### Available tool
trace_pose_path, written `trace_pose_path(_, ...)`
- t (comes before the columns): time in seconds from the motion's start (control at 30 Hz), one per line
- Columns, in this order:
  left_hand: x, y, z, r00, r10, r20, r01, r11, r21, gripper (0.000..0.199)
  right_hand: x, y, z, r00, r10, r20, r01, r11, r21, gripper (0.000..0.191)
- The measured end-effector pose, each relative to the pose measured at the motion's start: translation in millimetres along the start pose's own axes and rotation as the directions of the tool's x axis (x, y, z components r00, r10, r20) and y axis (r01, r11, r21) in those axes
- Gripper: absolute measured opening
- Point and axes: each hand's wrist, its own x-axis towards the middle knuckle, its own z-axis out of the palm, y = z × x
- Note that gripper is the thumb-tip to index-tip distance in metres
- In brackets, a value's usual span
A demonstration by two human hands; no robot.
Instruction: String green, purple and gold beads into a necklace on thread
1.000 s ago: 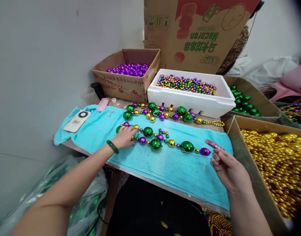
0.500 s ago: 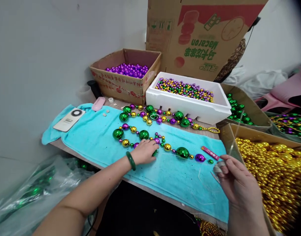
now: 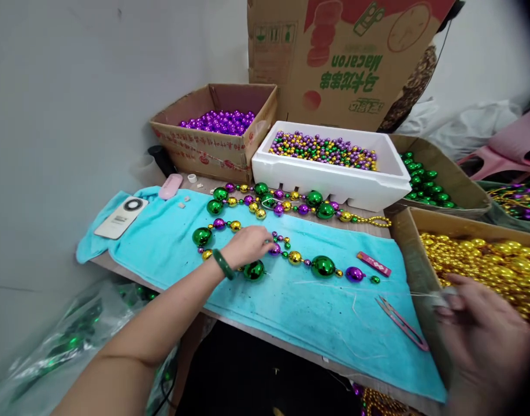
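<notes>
My left hand [image 3: 248,247], a green bangle on its wrist, reaches over the near bead string. Its fingers are pinched together beside a purple bead [image 3: 274,249] and several small beads; what lies between the fingertips is hidden. A large green bead [image 3: 253,270] rests just below the palm. My right hand [image 3: 485,329] is blurred at the right, fingers closed on a clear thread [image 3: 414,294] stretched leftward across the towel. Pink thread snips [image 3: 402,325] lie on the towel left of it. A loose small green bead [image 3: 374,279] sits near the string's purple end bead [image 3: 354,274].
A blue towel [image 3: 160,260] covers much of the table. Behind stand a carton of purple beads [image 3: 204,153] and a white foam box [image 3: 329,179] of mixed beads. A box of gold beads [image 3: 485,231] stands right. A finished-looking bead string [image 3: 325,210] lies at the back.
My right hand has moved right and down, drawing the thread out and uncovering the snips. The left hand has shifted left and slightly up, its fingers more pinched, and a large green bead shows below it.
</notes>
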Motion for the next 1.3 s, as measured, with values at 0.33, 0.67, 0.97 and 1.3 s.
trace_pose_path(0.33,76.7,-3.4,22.7,0.988,-0.137,0.077,0.136,0.991,0.014,0.022,-48.1,55.7,97.7,0.892,0.225,0.391,-0.142,0.963,-0.229,0.04)
trace_pose_path(0.67,70.2,-3.7,14.2,0.969,-0.235,0.069,0.19,0.543,-0.818,0.03,-47.1,74.6,89.8,0.935,0.186,0.301,-0.081,0.941,-0.33,0.035)
trace_pose_path(0.97,57.8,10.8,-7.8,0.967,-0.188,0.17,0.123,-0.239,-0.963,0.019,-45.3,65.5,96.6,0.942,0.114,0.316,0.003,0.938,-0.347,0.031)
trace_pose_path(1.3,57.8,8.5,-5.8,0.973,-0.196,0.122,0.082,-0.201,-0.976,0.024,-44.1,66.2,99.9,0.951,0.054,0.306,0.074,0.917,-0.393,0.032)
